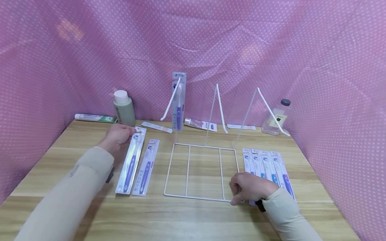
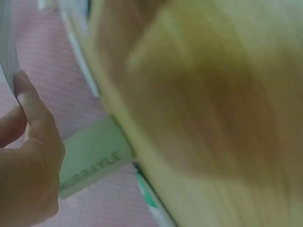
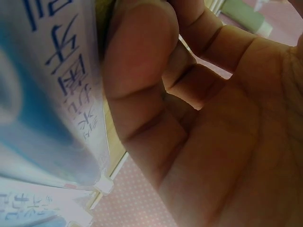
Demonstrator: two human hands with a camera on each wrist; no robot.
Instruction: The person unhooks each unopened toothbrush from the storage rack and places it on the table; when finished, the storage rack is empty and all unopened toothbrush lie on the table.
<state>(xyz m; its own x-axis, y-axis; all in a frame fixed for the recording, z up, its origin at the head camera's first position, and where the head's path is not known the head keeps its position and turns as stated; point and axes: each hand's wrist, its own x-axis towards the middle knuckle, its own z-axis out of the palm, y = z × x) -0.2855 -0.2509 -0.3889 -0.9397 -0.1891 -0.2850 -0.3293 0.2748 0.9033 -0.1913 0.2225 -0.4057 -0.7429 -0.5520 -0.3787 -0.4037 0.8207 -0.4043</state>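
Note:
My left hand (image 1: pixel 118 134) pinches the top end of a packaged toothbrush (image 1: pixel 131 164) with a purple handle, which appears tilted up from the table. A second purple packaged toothbrush (image 1: pixel 146 168) lies right beside it. In the middle stands a white wire display rack (image 1: pixel 202 198) with three slanted hooks. One packaged toothbrush (image 1: pixel 177 116) hangs upright on its left hook. At the rack's front right corner, my right hand (image 1: pixel 249 186) has its fingers curled about the base wire; the exact contact is hidden. Under that wrist lie several packaged toothbrushes (image 1: pixel 275 167), blue and purple.
A green bottle (image 1: pixel 125 110) with a white cap and a toothpaste tube (image 1: pixel 96 117) are at the back left. Another tube (image 1: pixel 200 124) and small flat packets (image 1: pixel 157 127) lie behind the rack. A clear bottle (image 1: pixel 273 124) stands back right. Pink dotted cloth (image 1: pixel 196 34) surrounds the table.

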